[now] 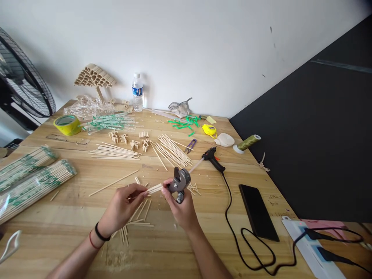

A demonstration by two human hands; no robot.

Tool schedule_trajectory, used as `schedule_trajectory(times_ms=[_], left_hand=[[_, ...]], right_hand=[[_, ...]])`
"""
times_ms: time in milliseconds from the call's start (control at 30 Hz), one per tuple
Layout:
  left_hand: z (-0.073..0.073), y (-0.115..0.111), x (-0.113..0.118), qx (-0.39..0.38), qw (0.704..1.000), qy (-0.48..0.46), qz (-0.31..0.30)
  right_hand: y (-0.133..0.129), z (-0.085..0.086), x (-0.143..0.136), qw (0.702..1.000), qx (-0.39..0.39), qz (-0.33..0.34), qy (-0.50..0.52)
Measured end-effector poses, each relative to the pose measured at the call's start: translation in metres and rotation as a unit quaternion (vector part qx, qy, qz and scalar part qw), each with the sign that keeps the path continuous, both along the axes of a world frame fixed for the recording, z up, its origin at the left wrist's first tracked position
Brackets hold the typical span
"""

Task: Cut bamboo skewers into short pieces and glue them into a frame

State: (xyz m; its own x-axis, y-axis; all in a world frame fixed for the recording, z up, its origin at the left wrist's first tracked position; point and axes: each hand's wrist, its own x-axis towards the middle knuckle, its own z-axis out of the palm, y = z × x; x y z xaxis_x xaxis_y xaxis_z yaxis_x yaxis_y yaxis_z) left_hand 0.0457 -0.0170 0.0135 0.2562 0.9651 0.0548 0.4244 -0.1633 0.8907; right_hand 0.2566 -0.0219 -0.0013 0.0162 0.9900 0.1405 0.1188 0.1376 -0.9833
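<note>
My left hand (128, 201) pinches a few short wooden sticks (154, 189) between thumb and fingers. Held in my right hand (183, 209) is a grey metal cutter (180, 181) with a hooked jaw, pointing up. The right thumb and forefinger meet the far ends of those sticks. Cut stick pieces (141, 223) lie on the table below my hands, and others (194, 188) are partly hidden behind the right hand. Longer sticks lie beyond in a left pile (116, 152) and a right pile (174, 150). Small glued stick pieces (135, 145) stand behind them.
On the right are a black glue gun (213, 159) with a trailing cord, a phone (258, 211) and a power strip (309, 244). Bagged sticks (37, 190) lie left. Farther back are yellow tape (67, 124), a bottle (137, 93), purple snips (190, 145) and a tape measure (209, 130).
</note>
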Motion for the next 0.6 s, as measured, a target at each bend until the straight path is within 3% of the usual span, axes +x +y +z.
schedule_trajectory(times_ms=[200, 600], left_hand=[[-0.0009, -0.0029, -0.0014, 0.000, 1.000, -0.017, -0.014], [0.0062, -0.0022, 0.0002, 0.041, 0.999, 0.000, -0.023]], right_hand=[[-0.0036, -0.0058, -0.0011, 0.992, -0.064, 0.028, 0.105], [-0.0055, -0.0028, -0.0001, 0.988, -0.081, 0.068, 0.116]])
